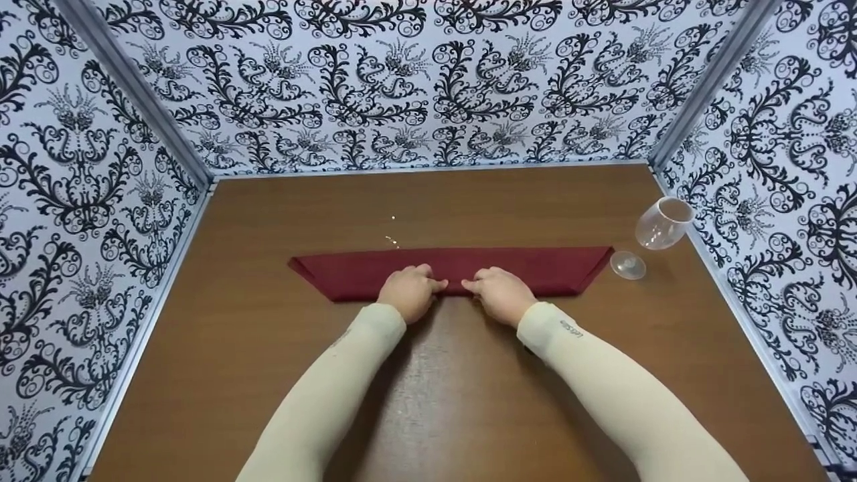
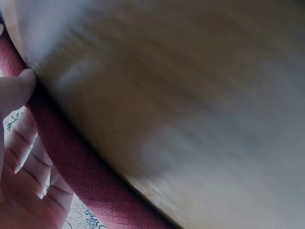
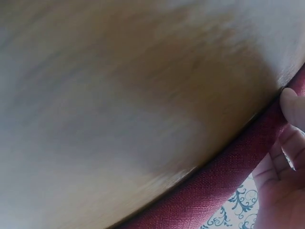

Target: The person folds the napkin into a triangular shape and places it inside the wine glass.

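Note:
A dark red cloth napkin (image 1: 375,268) lies folded into a long, low band across the table, with slanted ends. Its near edge looks thick and rounded in both wrist views. My left hand (image 1: 410,291) grips that edge just left of the middle, thumb at the front and fingers over the cloth. A short way to its right, my right hand (image 1: 501,294) holds the same edge in a mirrored way. The thumbs point toward each other with a small gap between. In the left wrist view the thumb (image 2: 19,88) sits right at the table side of the red edge.
A clear stemmed glass (image 1: 659,227) stands beside the napkin's right end, its base close to the cloth's corner. The brown wooden table (image 1: 268,375) is bordered by patterned panels (image 1: 428,80) at the back and both sides. Light glints show beyond the napkin.

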`<state>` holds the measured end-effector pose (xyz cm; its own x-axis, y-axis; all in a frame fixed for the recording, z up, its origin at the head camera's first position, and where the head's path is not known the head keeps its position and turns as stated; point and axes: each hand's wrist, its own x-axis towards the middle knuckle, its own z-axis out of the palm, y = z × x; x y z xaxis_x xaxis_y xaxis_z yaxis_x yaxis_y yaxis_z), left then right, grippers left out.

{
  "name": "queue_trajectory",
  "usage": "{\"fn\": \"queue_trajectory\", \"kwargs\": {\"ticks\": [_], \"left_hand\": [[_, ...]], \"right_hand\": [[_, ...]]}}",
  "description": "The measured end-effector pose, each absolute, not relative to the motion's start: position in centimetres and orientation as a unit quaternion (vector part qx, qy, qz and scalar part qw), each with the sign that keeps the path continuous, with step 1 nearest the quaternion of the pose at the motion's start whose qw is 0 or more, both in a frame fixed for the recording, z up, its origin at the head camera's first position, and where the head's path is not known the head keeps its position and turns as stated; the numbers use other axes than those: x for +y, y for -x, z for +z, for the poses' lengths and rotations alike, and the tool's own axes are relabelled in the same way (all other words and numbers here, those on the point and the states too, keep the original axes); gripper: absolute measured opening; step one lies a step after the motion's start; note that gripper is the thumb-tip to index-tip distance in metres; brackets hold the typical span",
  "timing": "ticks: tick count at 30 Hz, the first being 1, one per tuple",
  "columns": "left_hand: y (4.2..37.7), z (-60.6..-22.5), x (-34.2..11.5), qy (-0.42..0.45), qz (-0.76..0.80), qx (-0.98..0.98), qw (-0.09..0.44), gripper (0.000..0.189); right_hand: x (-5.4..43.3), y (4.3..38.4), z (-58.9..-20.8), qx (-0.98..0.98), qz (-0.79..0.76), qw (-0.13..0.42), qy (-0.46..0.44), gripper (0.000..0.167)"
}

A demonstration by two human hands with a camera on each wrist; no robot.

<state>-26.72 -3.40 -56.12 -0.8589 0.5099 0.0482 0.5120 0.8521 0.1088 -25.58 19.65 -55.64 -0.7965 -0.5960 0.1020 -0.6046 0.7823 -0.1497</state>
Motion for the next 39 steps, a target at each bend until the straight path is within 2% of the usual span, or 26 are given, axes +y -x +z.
{"fn": "queue_trajectory", "kwargs": {"ticks": [3,7,15,21,24,28,31,36,39], "left_hand": [[26.6,-55.8,-3.2,0.257,-0.054,-0.965,0.006,0.029],[26.6,-55.3,-3.2,0.258,-0.052,-0.965,-0.007,0.031],[27.6,-54.3,-3.5,0.214,-0.147,-0.962,-0.089,0.026],[28.1,-54.2,-3.3,0.164,-0.183,-0.962,-0.119,0.025],[27.9,-54.4,-2.9,0.151,-0.171,-0.968,-0.101,0.027],[27.2,-55.1,-2.4,0.184,-0.11,-0.977,-0.008,0.026],[26.7,-55.4,-2.4,0.234,-0.067,-0.969,0.044,0.026],[26.3,-55.4,-3.0,0.281,-0.048,-0.958,0.037,0.031],[26.6,-56.0,-3.3,0.289,-0.055,-0.955,0.033,0.03]], "right_hand": [[19.7,25.7,-55.8,-0.944,0.097,0.033,-0.314,0.037],[19.7,25.8,-55.9,-0.945,0.107,0.027,-0.307,0.034],[19.7,26.3,-55.4,-0.954,0.137,-0.025,-0.267,0.032],[19.4,26.4,-55.8,-0.961,0.163,-0.041,-0.22,0.03],[19.3,26.1,-55.7,-0.963,0.149,-0.031,-0.224,0.031],[19.1,26.1,-55.6,-0.961,0.15,-0.018,-0.231,0.016],[19.1,26.0,-55.9,-0.96,0.169,-0.004,-0.225,0.019],[19.6,25.7,-56.3,-0.951,0.091,0.044,-0.292,0.025],[19.8,25.5,-56.1,-0.947,0.062,0.047,-0.312,0.028]]}}
